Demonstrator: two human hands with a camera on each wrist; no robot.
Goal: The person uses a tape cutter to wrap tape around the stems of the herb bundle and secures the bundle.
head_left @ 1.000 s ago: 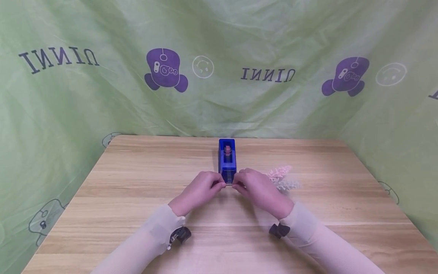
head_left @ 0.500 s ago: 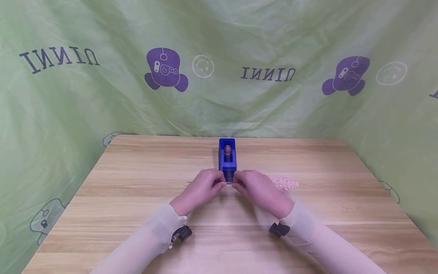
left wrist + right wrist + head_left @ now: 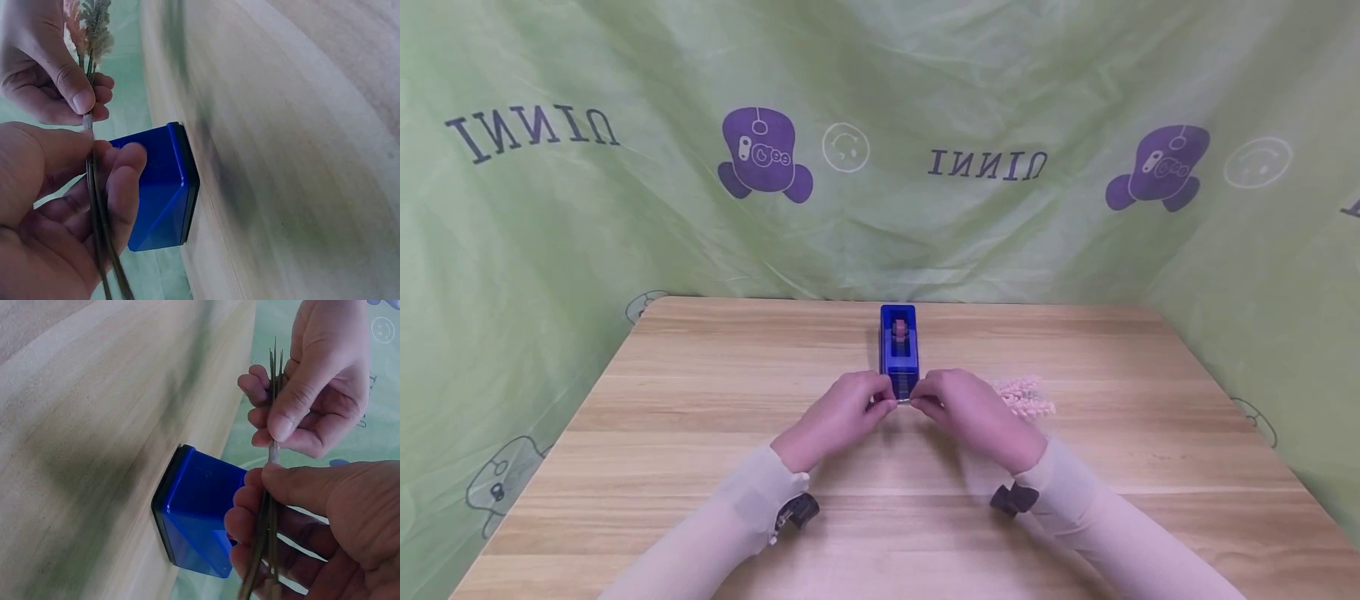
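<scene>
In the head view both hands meet in front of a blue tape dispenser (image 3: 900, 354). Between them lies a small bunch of flower stems (image 3: 94, 187), with a pale band (image 3: 87, 120), apparently tape, around its middle. My left hand (image 3: 842, 412) pinches the stems on one side of the band, its thumb against the fingers. On the other side my right hand (image 3: 973, 408) pinches them nearer the blooms. Fluffy pink flower heads (image 3: 1022, 396) stick out past the right hand; a greyish head (image 3: 97, 28) shows beside the pink in the left wrist view.
The wooden table (image 3: 700, 358) reaches back to a green printed curtain (image 3: 880, 233) that hangs at the rear and sides. The tape dispenser stands near the table's back edge, just beyond the fingertips.
The flower heads by the right hand have turned: pink and whitish heads showed a second ago, now only pink in the head view. Both hands stay nearly in place, with slight finger movement.
</scene>
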